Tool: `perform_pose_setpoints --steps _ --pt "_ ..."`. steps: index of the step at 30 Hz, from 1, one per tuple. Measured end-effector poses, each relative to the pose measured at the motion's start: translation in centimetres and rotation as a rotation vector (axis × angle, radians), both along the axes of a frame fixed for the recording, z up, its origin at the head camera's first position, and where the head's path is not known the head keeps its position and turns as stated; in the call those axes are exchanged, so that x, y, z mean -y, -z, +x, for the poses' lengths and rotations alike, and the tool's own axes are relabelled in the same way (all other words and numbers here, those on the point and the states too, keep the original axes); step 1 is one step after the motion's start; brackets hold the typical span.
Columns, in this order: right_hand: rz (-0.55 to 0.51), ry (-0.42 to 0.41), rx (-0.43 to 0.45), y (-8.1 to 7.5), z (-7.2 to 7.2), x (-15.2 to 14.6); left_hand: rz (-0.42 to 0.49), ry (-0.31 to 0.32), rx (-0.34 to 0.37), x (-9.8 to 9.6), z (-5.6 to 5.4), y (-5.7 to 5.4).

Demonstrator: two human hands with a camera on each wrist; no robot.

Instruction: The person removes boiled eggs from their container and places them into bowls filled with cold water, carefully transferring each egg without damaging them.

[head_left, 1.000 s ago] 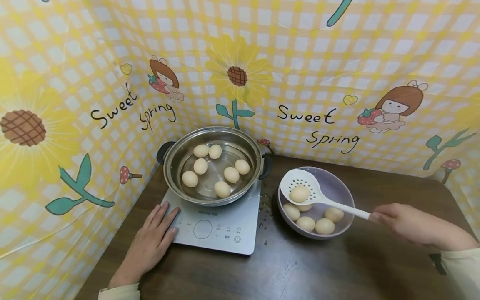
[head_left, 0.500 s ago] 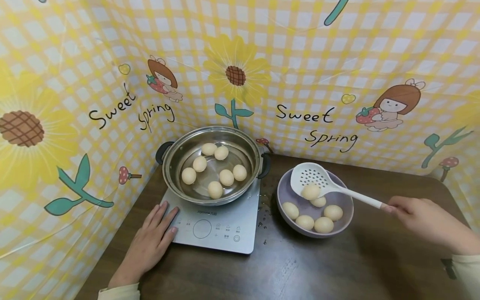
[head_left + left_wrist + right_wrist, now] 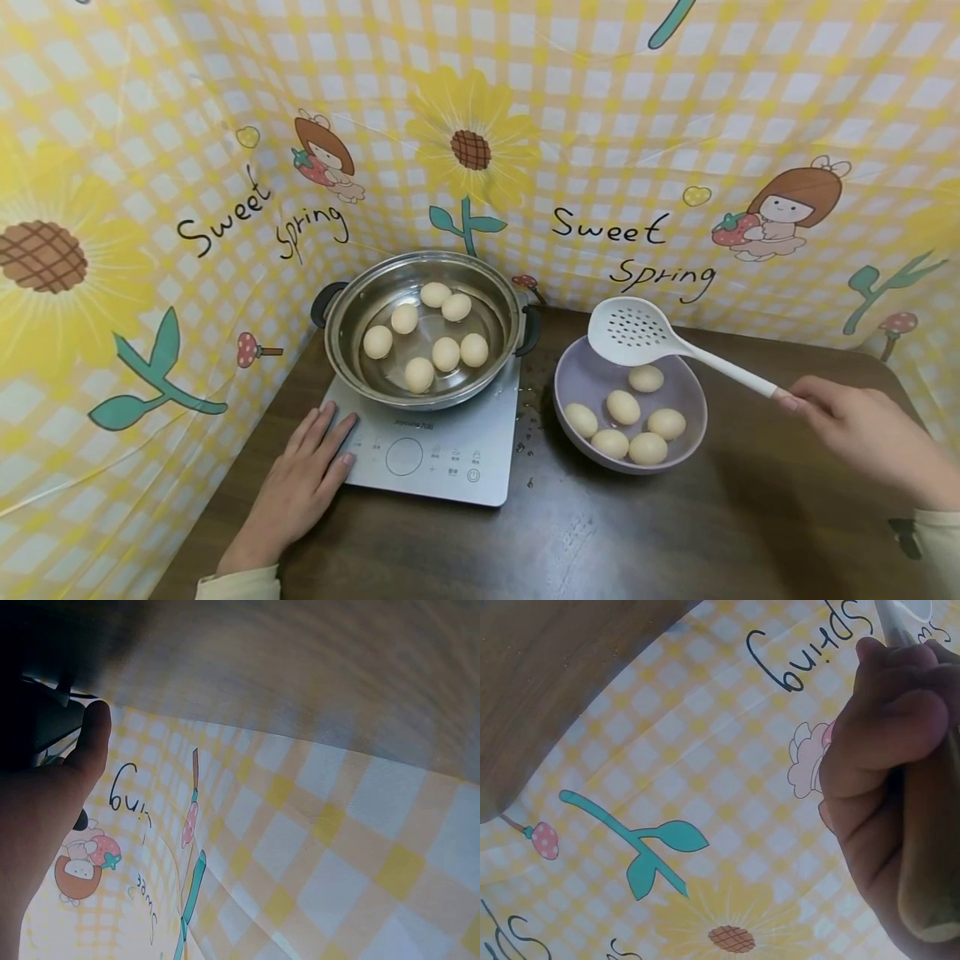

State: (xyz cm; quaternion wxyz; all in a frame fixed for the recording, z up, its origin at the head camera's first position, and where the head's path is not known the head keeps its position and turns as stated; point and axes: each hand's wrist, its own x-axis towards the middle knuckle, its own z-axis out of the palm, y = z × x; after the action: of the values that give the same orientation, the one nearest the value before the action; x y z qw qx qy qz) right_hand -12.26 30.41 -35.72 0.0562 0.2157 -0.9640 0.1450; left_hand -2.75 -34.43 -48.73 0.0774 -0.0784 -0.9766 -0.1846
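Ideally, right grip (image 3: 862, 429) curled round its handle (image 3: 735, 372), left grip (image 3: 296, 483) flat, empty, the white perforated ladle (image 3: 678, 344) should clear beige eggs (image 3: 623, 407) in the round purple bowl (image 3: 577, 377).

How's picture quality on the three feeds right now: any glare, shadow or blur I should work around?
Head view: fairly evenly lit, skimmer holes distinct, pale glare on the near tabletop, bright reflections in the pot, soft shadow near the right hand; left wrist view: tabletop blurred, upper-left corner nearly black; right wrist view: dim and hazy, that hand soft-edged.
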Motion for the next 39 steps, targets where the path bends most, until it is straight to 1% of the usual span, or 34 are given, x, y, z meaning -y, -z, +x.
perform_pose_setpoints --steps 3,11,20,27,30,39 --pt "-0.009 -0.002 -0.012 -0.2 -0.1 0.2 0.001 0.0 -0.005 0.0 0.0 0.0" --pt "-0.042 -0.003 0.015 -0.8 -0.3 1.5 0.001 0.004 -0.01 0.1 -0.1 -0.1" --pt "-0.107 0.006 0.112 -2.1 -0.9 3.9 -0.004 0.01 -0.026 0.1 -0.1 0.0" --pt "-0.157 -0.039 0.16 -3.0 -1.7 6.5 0.002 0.013 -0.043 0.2 0.0 0.2" --pt "-0.165 -0.065 0.171 -3.2 -1.9 7.9 0.0 0.013 -0.036 0.2 0.0 0.3" --pt "-0.166 -0.121 0.199 -3.2 -2.9 12.4 0.0 0.005 -0.034 0.3 0.1 0.2"
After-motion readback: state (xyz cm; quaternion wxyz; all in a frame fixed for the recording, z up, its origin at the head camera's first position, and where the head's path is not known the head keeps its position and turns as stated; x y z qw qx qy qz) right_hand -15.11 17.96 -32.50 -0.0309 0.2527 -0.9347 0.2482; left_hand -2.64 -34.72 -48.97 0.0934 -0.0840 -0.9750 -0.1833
